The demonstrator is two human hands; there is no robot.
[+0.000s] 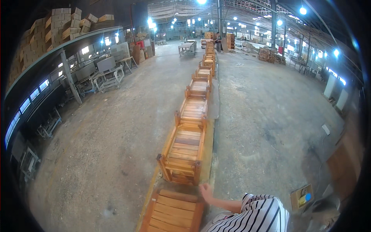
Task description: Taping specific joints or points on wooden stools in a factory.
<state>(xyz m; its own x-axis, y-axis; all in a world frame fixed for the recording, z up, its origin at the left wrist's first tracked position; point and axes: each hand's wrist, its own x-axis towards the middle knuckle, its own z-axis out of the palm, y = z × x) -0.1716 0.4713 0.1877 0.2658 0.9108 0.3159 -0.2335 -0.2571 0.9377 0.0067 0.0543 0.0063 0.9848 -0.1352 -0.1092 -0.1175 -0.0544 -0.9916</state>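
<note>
- Wooden slatted crate [172,210], at the bottom centre of the frame, lies open side up on the floor, the nearest of a long line.
- A hand [205,191] rests on its upper right corner post; whether it belongs to the wearer or to the person in the striped shirt [258,215] at the lower edge I cannot tell, nor which hand it is. Its fingers curl over the post, probably to steady or shift the crate, though how tightly is too small to tell. No second hand shows.
- Just beyond, a second crate [182,154] stands nearly touching the first, so little room is left to push forward.
- More crates [194,106] run end to end toward the upper centre, likely queued for handling in turn.
- Stacked cardboard boxes [58,29] fill the upper left; metal frames [104,75] stand below them; a yellow control box [302,197] sits at lower right.
</note>
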